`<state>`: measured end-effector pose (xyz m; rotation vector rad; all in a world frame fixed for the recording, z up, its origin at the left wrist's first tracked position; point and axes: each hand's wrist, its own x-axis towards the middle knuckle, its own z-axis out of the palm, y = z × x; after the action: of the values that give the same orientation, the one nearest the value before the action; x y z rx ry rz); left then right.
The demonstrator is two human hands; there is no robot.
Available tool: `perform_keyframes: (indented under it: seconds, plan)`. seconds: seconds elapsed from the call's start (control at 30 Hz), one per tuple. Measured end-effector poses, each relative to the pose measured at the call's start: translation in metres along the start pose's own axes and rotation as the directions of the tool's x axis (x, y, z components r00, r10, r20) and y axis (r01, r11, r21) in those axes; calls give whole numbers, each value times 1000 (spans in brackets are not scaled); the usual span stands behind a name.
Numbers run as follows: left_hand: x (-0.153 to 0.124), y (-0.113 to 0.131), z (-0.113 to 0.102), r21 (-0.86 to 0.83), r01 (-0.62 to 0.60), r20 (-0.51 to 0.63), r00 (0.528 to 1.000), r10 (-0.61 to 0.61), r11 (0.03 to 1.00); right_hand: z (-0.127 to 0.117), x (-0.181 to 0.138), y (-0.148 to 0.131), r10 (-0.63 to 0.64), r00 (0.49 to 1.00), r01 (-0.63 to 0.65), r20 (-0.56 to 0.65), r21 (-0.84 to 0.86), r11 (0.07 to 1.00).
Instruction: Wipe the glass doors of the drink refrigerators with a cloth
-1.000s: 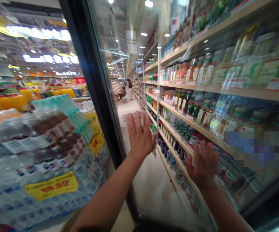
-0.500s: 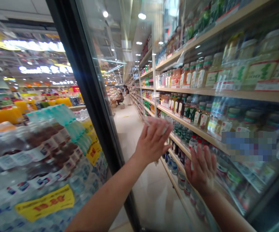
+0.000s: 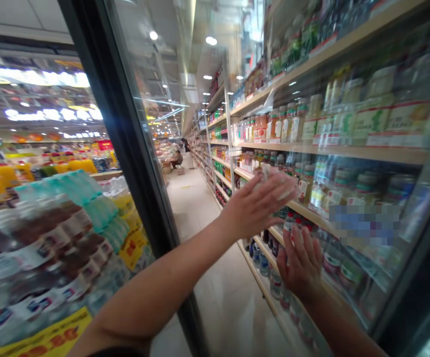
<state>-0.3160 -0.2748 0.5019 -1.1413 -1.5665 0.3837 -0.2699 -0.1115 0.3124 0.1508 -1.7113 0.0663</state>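
Across a glass door (image 3: 215, 297) with a dark frame (image 3: 125, 124), my left arm reaches toward the middle of the view. My left hand (image 3: 254, 206) lies with fingers stretched over a crumpled pale cloth (image 3: 269, 171) pressed to the glass; most of the cloth is hidden under the fingers. Lower and to the right, my right hand (image 3: 302, 260) is raised with its fingers apart, at the glass, and holds nothing visible. Whether its palm fully touches the pane, I cannot tell.
Shelves of bottled drinks (image 3: 371, 106) show through the glass on the right. Packs of bottles (image 3: 39, 248) are stacked at the left, with a yellow price sign (image 3: 43, 337). People (image 3: 177, 157) are far down the aisle (image 3: 187, 198). A blurred-out patch (image 3: 363, 225) covers part of the door.
My left hand has slid to the right across the glass with the cloth and tilted rightward. My right hand has shifted slightly left in view. The camera has turned a little.
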Motion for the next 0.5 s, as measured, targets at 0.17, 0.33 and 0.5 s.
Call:
perform_keyframes:
  seconds: [0.17,0.33,0.5]
  plan:
    - [24,-113,-29,-12,556,-136,822,-553,831,-1,0,1,-22,1000,22,8,-11,1000]
    - [37,-192,-56,21,731,-174,674,-718,682,-1,0,2,-26,1000,26,4,-19,999]
    - [42,-206,-73,89,794,-302,597,-743,601,-1,-1,1,-33,999,33,-3,-20,999]
